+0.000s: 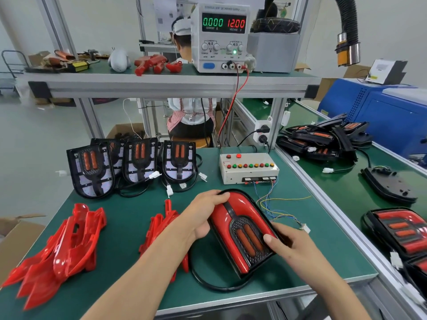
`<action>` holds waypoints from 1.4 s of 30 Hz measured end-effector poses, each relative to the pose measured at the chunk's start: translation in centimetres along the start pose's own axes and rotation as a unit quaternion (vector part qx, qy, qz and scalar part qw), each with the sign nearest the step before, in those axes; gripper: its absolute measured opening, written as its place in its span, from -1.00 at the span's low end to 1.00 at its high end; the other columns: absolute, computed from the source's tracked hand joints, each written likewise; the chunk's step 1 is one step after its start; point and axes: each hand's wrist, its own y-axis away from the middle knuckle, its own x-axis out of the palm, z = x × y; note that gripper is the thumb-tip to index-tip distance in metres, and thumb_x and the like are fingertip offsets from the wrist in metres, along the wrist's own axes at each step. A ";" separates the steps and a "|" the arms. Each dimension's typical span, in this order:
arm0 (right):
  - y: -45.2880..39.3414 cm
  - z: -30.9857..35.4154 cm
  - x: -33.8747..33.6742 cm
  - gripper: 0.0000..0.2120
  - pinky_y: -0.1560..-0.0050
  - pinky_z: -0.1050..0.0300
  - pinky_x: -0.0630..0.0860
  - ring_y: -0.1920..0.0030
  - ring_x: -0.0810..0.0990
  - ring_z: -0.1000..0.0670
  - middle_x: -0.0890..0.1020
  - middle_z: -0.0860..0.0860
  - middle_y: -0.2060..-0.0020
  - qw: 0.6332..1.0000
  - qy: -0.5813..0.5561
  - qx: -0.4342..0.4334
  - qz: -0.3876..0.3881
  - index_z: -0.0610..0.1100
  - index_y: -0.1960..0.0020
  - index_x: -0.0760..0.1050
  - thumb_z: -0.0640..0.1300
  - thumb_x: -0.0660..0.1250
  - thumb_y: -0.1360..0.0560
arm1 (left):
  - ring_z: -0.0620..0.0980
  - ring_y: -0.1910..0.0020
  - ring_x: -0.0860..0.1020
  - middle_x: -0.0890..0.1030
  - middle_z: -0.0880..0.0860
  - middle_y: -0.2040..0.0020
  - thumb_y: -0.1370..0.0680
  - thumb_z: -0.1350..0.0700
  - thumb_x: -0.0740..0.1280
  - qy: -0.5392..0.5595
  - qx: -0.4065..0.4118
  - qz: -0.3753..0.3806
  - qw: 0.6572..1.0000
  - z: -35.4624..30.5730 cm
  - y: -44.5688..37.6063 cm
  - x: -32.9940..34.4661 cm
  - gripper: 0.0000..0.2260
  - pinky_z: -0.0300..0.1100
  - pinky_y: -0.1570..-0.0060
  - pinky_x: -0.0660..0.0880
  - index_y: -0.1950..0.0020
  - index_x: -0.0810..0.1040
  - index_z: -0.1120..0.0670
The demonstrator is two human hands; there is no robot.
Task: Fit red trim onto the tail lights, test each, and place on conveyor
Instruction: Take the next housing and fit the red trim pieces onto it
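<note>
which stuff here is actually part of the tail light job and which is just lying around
In the job:
tail light with red trim, held by left hand and right hand
untrimmed tail lights
loose red trims
test box
power supply
conveyor

Lying about:
yellow tool on the shelf
cardboard box
blue machine

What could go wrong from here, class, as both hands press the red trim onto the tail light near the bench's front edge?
1. The tail light sits tilted between the left hand and right hand; uneven pressure might leave the trim badly seated.
2. Its black cable loops by the bench edge and could snag.
3. The tester box's loose wires lie close and may tangle.
</note>
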 end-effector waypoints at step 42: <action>0.9 -2.2 0.7 -0.79 0.19 0.18 0.55 0.31 0.68 0.07 0.73 0.06 0.27 0.979 0.080 0.090 -0.166 -0.03 0.09 0.69 -0.08 0.31 -0.63 | 0.11 0.35 0.66 0.69 0.14 0.26 -0.54 0.12 0.38 -0.030 -0.113 -0.043 0.992 0.1 -0.7 -2.4 -0.80 -0.03 0.10 0.61 0.24 0.67 0.15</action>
